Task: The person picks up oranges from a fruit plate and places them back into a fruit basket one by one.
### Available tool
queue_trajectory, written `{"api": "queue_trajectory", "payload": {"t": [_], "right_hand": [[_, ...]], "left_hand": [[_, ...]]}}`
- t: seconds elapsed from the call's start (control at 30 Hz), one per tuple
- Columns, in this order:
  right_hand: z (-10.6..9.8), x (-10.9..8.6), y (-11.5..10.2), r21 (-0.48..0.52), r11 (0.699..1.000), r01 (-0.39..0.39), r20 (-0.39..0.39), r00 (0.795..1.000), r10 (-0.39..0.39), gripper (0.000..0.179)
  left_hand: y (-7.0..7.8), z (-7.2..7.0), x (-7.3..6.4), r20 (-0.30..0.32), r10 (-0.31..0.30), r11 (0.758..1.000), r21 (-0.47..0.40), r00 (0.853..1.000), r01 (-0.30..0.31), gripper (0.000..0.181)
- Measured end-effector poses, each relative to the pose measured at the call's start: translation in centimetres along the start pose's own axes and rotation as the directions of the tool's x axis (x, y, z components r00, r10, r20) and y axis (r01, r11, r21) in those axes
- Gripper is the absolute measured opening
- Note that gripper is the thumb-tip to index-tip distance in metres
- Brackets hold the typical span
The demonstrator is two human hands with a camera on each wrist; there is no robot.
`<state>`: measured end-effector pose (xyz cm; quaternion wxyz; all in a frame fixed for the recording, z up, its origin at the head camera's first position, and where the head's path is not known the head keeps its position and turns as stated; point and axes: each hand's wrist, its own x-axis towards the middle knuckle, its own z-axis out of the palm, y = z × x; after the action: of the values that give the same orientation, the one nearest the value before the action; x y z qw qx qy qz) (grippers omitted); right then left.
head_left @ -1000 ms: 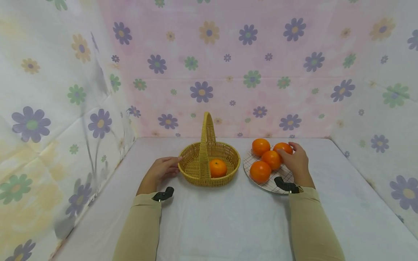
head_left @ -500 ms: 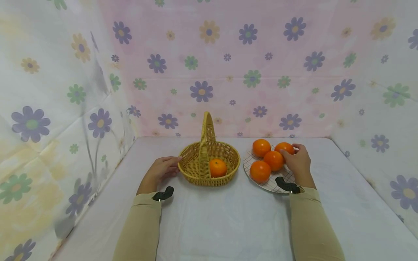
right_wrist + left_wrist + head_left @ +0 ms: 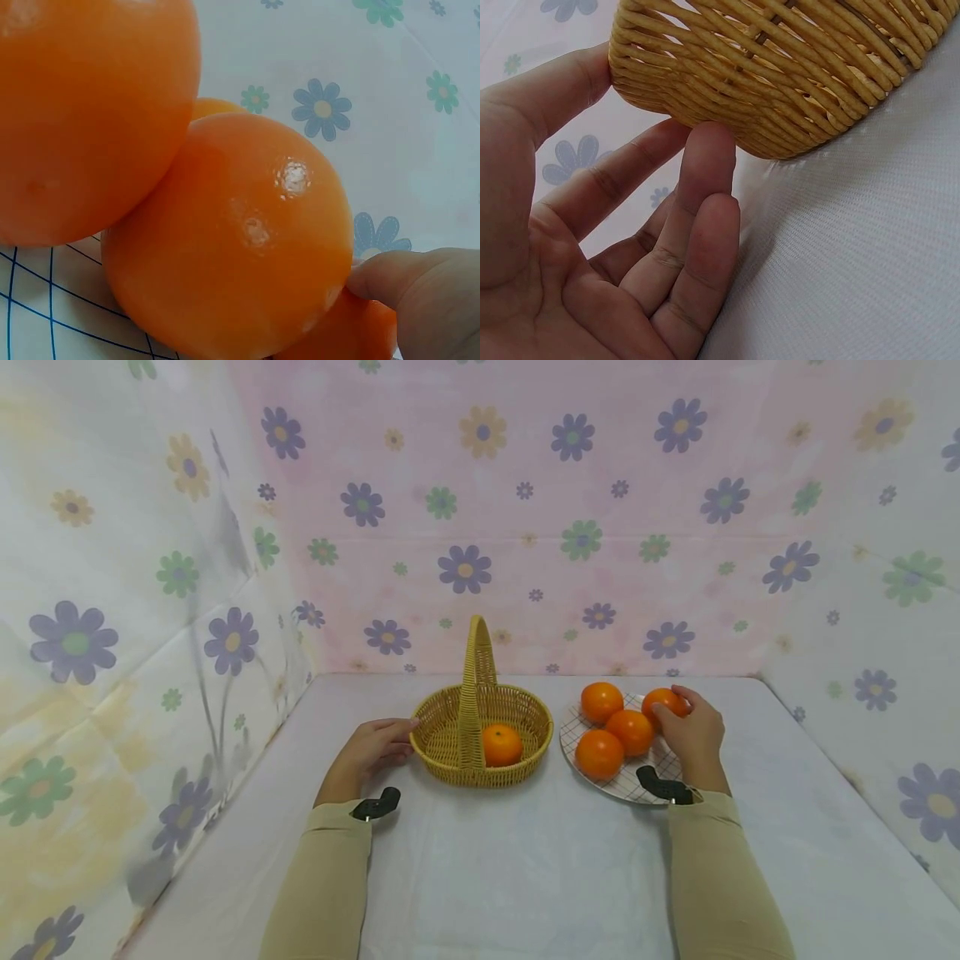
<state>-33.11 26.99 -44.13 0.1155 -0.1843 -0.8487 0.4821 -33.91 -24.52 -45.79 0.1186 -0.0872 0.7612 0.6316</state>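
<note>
My right hand [image 3: 693, 733] grips an orange [image 3: 660, 704] at the back right of a checked plate [image 3: 626, 789], thumb in front and fingers behind. In the right wrist view, my thumb [image 3: 420, 292] lies against that orange [image 3: 349, 334], mostly hidden behind a nearer orange [image 3: 232, 240]. On the left, my left hand [image 3: 375, 745] holds the rim of a yellow wicker basket [image 3: 442, 768]. The left wrist view shows the thumb and index finger at the woven wall [image 3: 742, 90], the other fingers bent loosely below. One orange [image 3: 502, 745] lies inside the basket, right of its handle.
More oranges lie on the plate: one at the back [image 3: 602, 702], one in the middle [image 3: 629, 732], one at the front [image 3: 599, 754]. Both things stand on a white-covered table [image 3: 510, 877]. Flowered cloth [image 3: 517, 568] hangs behind and at both sides.
My right hand has shifted slightly right, and the orange it grips has moved right, away from the middle one. My left hand and the basket stay in place.
</note>
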Motion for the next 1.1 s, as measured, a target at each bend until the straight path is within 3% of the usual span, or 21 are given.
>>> {"api": "queue_trajectory", "payload": {"t": [0.17,0.5,0.83,1.1], "right_hand": [[0.0,0.1,0.1,-0.015,1.0,-0.02,-0.026,0.999,0.02,0.063],[-0.3,0.0,0.3,0.051,0.994,-0.094,-0.023,0.995,0.095,0.086],[-0.5,-0.1,-0.6,0.057,0.994,-0.096,-0.038,0.994,0.099,0.095],[-0.6,-0.5,-2.2,0.053,0.997,-0.062,-0.049,0.997,0.065,0.091]], "left_hand": [[-0.1,0.0,0.1,0.005,0.003,1.0,0.005,1.0,-0.003,0.069],[-0.1,0.0,0.0,0.009,0.011,1.0,-0.003,1.0,-0.011,0.069],[-0.1,0.0,0.0,0.013,0.015,1.0,-0.01,1.0,-0.014,0.066],[-0.1,-0.1,0.1,0.014,0.013,1.0,-0.01,1.0,-0.012,0.066]]}}
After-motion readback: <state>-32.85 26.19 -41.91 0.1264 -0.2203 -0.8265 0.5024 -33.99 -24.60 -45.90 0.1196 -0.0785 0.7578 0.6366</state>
